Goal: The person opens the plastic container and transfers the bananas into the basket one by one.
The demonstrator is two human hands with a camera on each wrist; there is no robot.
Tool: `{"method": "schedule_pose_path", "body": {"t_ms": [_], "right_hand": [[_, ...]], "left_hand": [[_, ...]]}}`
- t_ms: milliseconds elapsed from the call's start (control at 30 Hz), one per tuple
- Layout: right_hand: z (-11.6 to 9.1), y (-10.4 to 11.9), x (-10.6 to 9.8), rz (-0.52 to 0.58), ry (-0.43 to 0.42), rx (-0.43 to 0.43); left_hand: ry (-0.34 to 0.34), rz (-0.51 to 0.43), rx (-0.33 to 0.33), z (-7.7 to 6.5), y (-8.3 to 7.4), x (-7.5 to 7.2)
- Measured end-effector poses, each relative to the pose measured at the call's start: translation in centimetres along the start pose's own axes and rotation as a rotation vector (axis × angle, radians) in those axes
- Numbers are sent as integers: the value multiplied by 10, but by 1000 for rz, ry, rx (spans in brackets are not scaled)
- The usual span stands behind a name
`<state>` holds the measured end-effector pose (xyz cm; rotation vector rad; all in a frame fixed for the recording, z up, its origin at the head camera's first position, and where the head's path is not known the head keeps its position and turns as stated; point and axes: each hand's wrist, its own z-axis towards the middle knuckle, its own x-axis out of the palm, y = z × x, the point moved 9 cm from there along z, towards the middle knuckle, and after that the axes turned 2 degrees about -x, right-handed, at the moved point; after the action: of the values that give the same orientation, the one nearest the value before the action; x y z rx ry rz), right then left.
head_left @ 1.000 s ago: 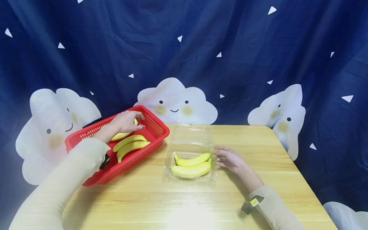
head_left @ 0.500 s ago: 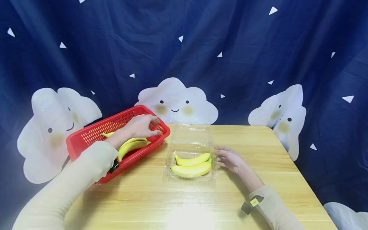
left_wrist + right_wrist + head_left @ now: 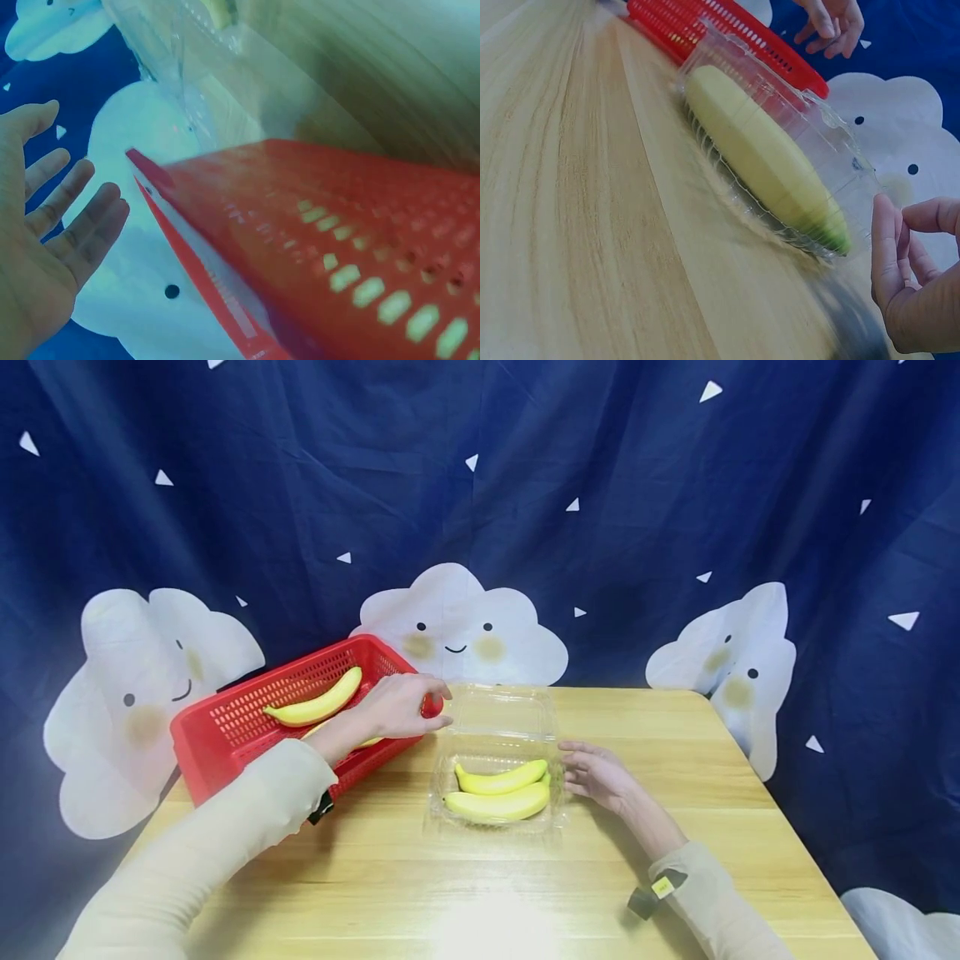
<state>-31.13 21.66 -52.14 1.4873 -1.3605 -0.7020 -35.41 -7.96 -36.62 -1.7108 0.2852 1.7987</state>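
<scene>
My left hand (image 3: 401,706) is above the right end of a red plastic basket (image 3: 213,764), its fingers loosely bent with nothing in them. In the left wrist view this hand (image 3: 56,240) shows a bare palm beside the basket. One banana (image 3: 318,700) lies inside the basket, and more yellow fruit is partly hidden behind my forearm. A clear plastic clamshell box (image 3: 501,712) sits mid-table, lid back, with two bananas (image 3: 498,803) side by side in it. My right hand (image 3: 600,774) is at the box's right edge, fingers loosely curved; I cannot tell whether they touch it.
A wooden table (image 3: 675,760) bears the basket and box. A dark blue curtain (image 3: 637,485) with white clouds hangs right behind the table's back edge. The basket stands left of the box, its right end close to the lid.
My left hand has moved right, from over the basket's bananas to its right end near the box lid. A banana in the basket has come into fuller view. The right hand has stayed put.
</scene>
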Motion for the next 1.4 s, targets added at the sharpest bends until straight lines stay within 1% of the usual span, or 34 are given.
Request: {"method": "schedule_pose_path", "body": {"t_ms": [367, 467, 633, 867, 967, 1067, 1267, 1400], "right_hand": [[0, 0, -3, -14, -9, -7], [1, 0, -3, -11, -9, -7], [1, 1, -1, -19, -7, -9], [2, 0, -2, -11, -8, -8], [2, -1, -2, -9, -6, -9], [2, -1, -1, -9, -2, -8], [3, -1, -1, -13, 7, -7], [3, 0, 0, -12, 14, -10]], "left_hand": [[50, -102, 65, 4, -30, 24], [80, -124, 75, 4, -35, 34], [134, -127, 72, 2, -43, 54], [186, -114, 130, 1, -59, 83], [198, -99, 140, 0, -62, 92], [203, -97, 146, -1, -63, 99], [196, -61, 160, -3, -61, 103], [214, -50, 157, -5, -61, 106]]}}
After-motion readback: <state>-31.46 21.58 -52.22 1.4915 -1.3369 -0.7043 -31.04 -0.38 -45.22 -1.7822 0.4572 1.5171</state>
